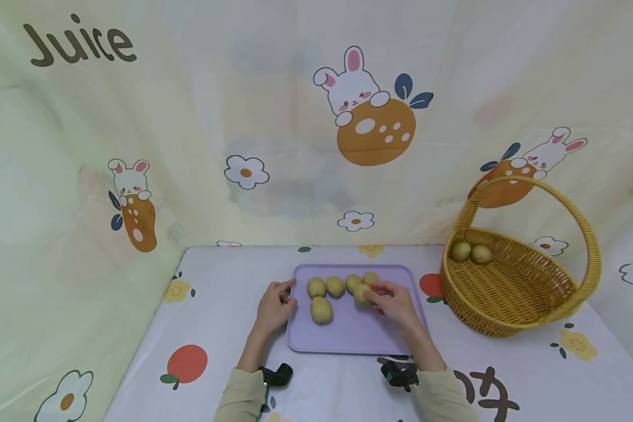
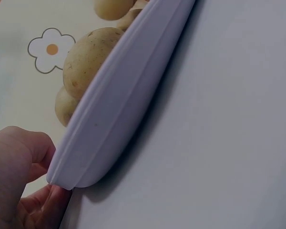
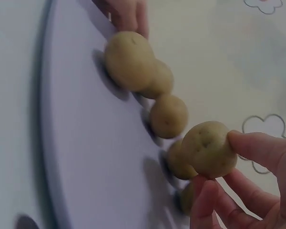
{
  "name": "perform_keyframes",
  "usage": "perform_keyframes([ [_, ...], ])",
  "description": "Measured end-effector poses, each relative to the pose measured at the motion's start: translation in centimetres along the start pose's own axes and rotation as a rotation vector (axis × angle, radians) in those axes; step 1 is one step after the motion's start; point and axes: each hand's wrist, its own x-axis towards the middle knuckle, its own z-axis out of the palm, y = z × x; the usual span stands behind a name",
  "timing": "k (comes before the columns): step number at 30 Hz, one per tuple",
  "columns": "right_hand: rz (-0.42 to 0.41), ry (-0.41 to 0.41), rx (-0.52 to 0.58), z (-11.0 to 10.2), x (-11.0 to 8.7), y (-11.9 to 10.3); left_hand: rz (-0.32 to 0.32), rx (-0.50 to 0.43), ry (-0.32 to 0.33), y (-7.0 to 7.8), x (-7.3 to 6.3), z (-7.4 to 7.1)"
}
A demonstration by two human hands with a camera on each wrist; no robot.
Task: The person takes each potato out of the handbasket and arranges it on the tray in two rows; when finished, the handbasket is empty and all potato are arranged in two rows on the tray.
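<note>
A potato (image 3: 209, 149) is pinched between the thumb and fingertips of my right hand (image 1: 395, 302), held above the right part of a lilac tray (image 1: 343, 340). In the right wrist view it hangs clear of the tray surface. Several other potatoes (image 1: 322, 310) lie on the tray, mostly along its far side, with the largest at the front left. My left hand (image 1: 275, 308) is at the tray's left edge. The left wrist view shows its thumb and fingers (image 2: 43, 148) gripping the tray's rim at a corner, some fingers partly hidden by the tray.
On the right stands a yellow woven basket (image 1: 506, 293) with a tall arched handle (image 1: 588, 246). Two potatoes (image 1: 469, 252) sit at its far left inside. A printed cloth (image 1: 190, 316) covers the table, and a patterned curtain (image 1: 290, 117) hangs behind it.
</note>
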Motion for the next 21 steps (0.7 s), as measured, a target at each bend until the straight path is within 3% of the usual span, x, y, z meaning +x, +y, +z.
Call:
perform_keyframes([
  [12,-0.007,-0.018,0.044,3.1,-0.5,1.3,-0.002,0.008,0.002,0.1,0.0,0.0],
  [21,-0.032,-0.012,0.051,4.3,-1.2,0.8,0.018,0.010,0.016,0.0,-0.1,0.0],
])
